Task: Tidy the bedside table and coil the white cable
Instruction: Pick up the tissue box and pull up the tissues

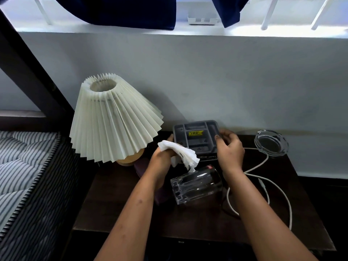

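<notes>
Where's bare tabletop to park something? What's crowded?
Free: front-left of the table, between lamp base, left forearm and front edge; also the front strip between the forearms, below the tipped glass. Crowded: back middle, where the left hand, gripping a cloth, and the right hand hold the grey tray; right side has white cable loops and the ashtray.

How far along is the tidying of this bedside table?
Nothing looks finished yet. In hand: the left hand, also gripping a white cloth, and the right hand hold the grey tray. Left: the glass lies on its side, and the white cable sprawls uncoiled on the table.
</notes>
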`<control>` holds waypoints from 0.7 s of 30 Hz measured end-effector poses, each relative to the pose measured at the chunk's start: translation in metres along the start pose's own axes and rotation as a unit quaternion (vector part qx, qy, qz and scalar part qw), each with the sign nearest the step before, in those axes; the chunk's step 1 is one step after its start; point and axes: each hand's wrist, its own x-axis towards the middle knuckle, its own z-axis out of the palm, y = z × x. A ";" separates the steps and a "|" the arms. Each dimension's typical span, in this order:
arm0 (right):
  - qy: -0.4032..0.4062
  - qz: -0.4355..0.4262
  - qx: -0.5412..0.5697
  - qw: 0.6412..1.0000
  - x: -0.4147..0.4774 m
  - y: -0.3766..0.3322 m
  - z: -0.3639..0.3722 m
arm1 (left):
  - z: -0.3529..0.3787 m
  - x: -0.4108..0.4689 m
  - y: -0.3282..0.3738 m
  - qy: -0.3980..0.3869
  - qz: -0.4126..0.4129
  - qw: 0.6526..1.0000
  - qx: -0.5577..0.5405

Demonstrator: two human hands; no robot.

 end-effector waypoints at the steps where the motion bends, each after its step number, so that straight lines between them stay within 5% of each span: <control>1: -0.003 0.003 -0.007 1.000 0.000 0.001 0.000 | 0.002 0.000 0.000 -0.006 0.003 1.000 0.009; 12: -0.007 -0.002 -0.096 0.995 0.000 0.003 -0.004 | 0.014 -0.001 -0.004 -0.005 0.061 0.997 -0.053; 17: -0.014 -0.015 -0.159 0.987 -0.008 0.001 0.000 | 0.036 0.003 -0.004 0.148 0.097 0.979 -0.105; 21: 0.003 -0.048 -0.197 0.979 -0.030 0.001 0.008 | 0.053 0.005 -0.018 0.228 0.117 0.966 -0.042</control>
